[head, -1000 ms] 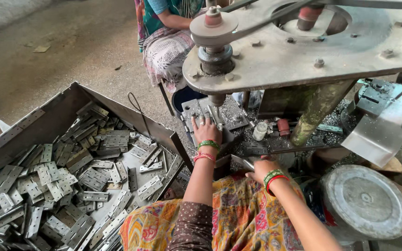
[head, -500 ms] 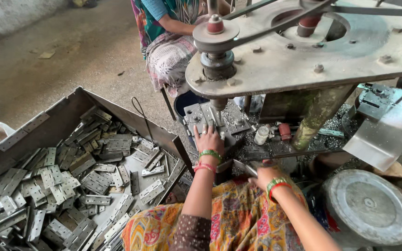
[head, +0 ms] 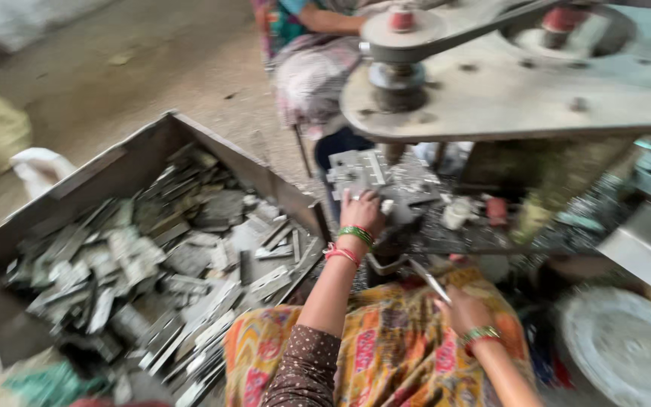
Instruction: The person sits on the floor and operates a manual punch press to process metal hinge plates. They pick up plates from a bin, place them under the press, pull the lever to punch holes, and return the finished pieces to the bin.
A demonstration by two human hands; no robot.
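Dusty concrete floor is seen around a low workshop press (head: 521, 83), its round plate overhead. To the left, a wooden crate (head: 126, 162) is filled with flat grey metal pieces (head: 152, 256). The left hand (head: 362, 211) (green and red bangles at the wrist) is laid with fingers curled over a metal block (head: 367, 172) under the press. A thin metal strip (head: 431, 280) is pinched in the right hand (head: 465, 310), above the patterned lap. Another person is seated beyond the press.

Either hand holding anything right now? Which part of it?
The right hand pinches a thin flat metal strip by its lower end. The left hand rests on metal parts on the press bed; motion blur hides whether it grips one.
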